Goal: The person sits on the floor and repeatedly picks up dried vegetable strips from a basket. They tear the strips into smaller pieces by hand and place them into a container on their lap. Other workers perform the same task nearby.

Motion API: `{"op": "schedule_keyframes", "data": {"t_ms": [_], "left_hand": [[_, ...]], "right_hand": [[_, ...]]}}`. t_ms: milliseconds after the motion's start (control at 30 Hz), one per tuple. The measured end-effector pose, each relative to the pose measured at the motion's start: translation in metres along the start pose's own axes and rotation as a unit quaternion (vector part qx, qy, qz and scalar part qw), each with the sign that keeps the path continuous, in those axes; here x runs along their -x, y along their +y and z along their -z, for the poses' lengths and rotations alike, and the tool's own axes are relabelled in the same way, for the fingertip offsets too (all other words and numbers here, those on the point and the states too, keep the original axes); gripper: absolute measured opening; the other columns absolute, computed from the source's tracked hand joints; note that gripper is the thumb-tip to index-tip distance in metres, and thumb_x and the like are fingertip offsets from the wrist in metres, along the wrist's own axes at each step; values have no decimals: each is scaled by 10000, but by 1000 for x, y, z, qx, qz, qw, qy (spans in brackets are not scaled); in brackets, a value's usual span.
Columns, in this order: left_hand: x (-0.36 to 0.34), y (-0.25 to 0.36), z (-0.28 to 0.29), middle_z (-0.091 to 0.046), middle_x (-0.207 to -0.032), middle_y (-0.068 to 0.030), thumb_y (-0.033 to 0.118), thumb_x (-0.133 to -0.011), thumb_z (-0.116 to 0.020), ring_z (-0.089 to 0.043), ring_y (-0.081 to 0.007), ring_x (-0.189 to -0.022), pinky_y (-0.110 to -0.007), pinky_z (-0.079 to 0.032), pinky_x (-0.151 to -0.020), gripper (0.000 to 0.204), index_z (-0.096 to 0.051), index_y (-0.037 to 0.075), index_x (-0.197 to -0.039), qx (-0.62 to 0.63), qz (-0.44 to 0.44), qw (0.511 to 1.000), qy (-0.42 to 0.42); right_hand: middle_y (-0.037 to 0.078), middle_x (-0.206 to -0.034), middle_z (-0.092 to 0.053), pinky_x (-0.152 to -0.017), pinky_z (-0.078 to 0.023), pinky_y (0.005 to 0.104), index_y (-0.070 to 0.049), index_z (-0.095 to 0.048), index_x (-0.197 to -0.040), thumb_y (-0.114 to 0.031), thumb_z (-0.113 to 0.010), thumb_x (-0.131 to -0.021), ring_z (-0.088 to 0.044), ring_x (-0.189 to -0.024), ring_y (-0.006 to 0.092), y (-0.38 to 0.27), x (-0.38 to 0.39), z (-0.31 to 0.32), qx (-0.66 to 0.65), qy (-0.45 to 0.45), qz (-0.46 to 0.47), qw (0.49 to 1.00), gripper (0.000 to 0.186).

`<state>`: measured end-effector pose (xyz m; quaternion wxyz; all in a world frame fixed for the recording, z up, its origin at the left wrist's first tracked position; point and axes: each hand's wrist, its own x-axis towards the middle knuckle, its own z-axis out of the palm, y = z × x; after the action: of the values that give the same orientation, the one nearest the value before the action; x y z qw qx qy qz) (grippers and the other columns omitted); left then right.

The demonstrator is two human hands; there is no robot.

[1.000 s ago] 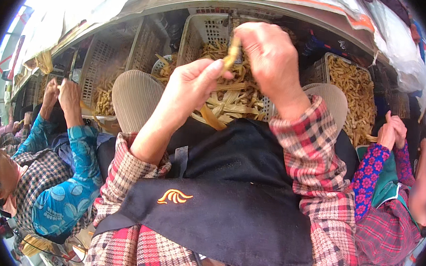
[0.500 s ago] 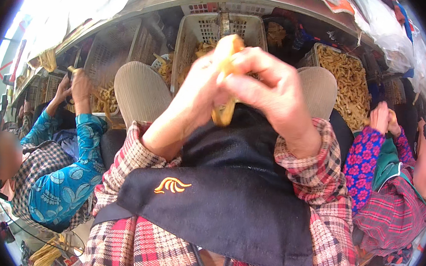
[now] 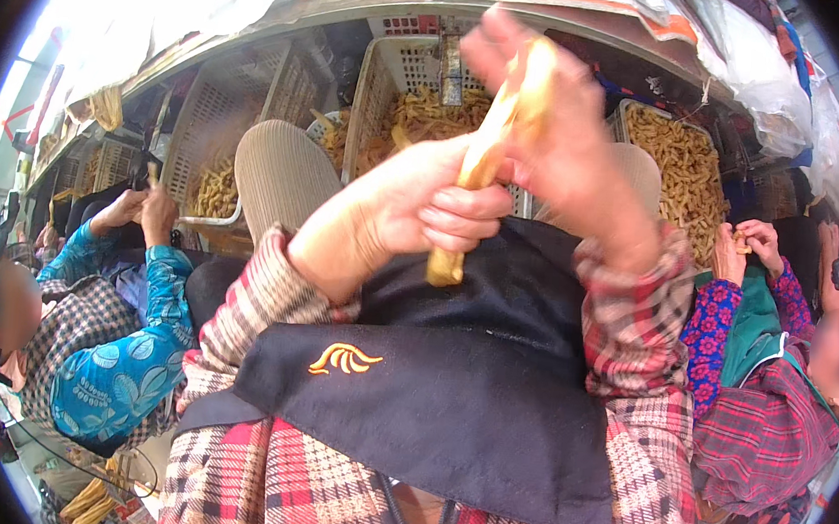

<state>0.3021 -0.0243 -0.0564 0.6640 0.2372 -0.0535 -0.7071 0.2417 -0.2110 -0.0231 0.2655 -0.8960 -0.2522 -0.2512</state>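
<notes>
My left hand (image 3: 414, 207) is wrapped round a long, flattened yellow-tan strip (image 3: 446, 269), which stands tilted up over my dark apron (image 3: 427, 410). The strip's lower end pokes out below my fingers, and its upper part rises beside my right hand (image 3: 572, 136). That hand is raised and blurred, its fingers stretched out along the strip's top; whether it touches it I cannot tell. Beyond my hands a white perforated crate (image 3: 375, 71) holds many similar tan pieces (image 3: 422, 105).
More tan pieces fill crates at left (image 3: 216, 187) and right (image 3: 674, 154), under a ledge draped with white plastic (image 3: 748, 91). A co-worker in blue sleeves (image 3: 111, 366) sits at my left, another in a flowered sleeve (image 3: 709, 334) at my right. My padded knee (image 3: 283, 177) fronts the crates.
My hands were clasped together on the strip half a second ago. Now my right hand has moved up and right with fingers extended, while my left grips lower down on the strip.
</notes>
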Motion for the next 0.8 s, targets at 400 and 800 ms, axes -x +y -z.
{"op": "schedule_keyframes", "data": {"t_ms": [400, 800], "left_hand": [[17, -15, -15, -707, -835, -99, 310, -1034, -521, -643, -182, -660, -322, -495, -617, 340, -681, 28, -1137, -545, -445, 609, 366], [20, -9, 11, -408, -621, 97, 391, -1028, -520, -306, -22, -529, -202, -234, -472, 369, -644, 80, -873, -249, -212, 893, 309]], "right_hand": [[108, -906, -718, -688, -528, 292, -30, -683, -1109, -102, -593, -951, -681, -751, 208, -26, -6, -13, -21, 5, -186, 982, 195], [-2, -761, -577, -448, -279, 190, -44, -581, -1036, -219, -485, -1044, -338, -474, 42, 2, -1, -47, -698, 167, -384, 581, 200]]}}
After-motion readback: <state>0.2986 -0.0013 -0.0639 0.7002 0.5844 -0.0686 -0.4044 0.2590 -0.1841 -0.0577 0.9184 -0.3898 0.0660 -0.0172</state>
